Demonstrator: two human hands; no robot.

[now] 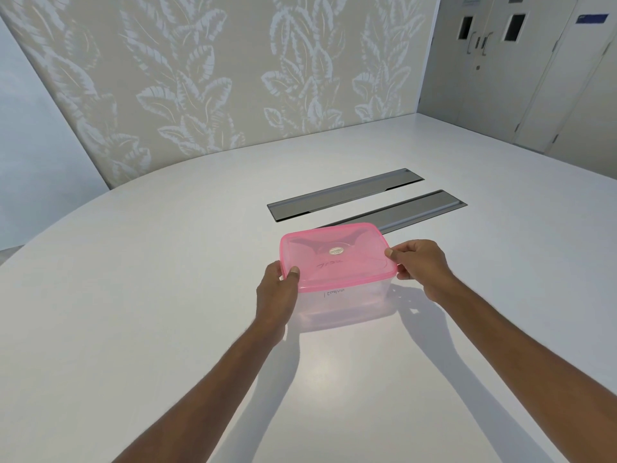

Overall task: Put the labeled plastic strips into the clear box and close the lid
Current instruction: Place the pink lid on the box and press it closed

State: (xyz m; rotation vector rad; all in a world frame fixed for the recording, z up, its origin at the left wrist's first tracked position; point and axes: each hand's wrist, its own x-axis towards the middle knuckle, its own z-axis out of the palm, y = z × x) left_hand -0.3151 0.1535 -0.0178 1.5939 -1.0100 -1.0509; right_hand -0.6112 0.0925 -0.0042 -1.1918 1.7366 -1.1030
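Head view: lidded clear box [344, 302] gripped between left hand [277, 295] and right hand [422, 265].

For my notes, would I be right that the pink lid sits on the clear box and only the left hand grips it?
Not quite: the head view shows both hands gripping. The left hand and right hand each hold an end of the pink lid, which sits on the clear box.

My left hand [277, 297] and right hand [421, 266] gripped opposite ends of the clear box [344, 304], thumbs on its pink lid [337, 257]. Just behind the box lay two grey cable hatches [345, 194] in the white table [133, 312].
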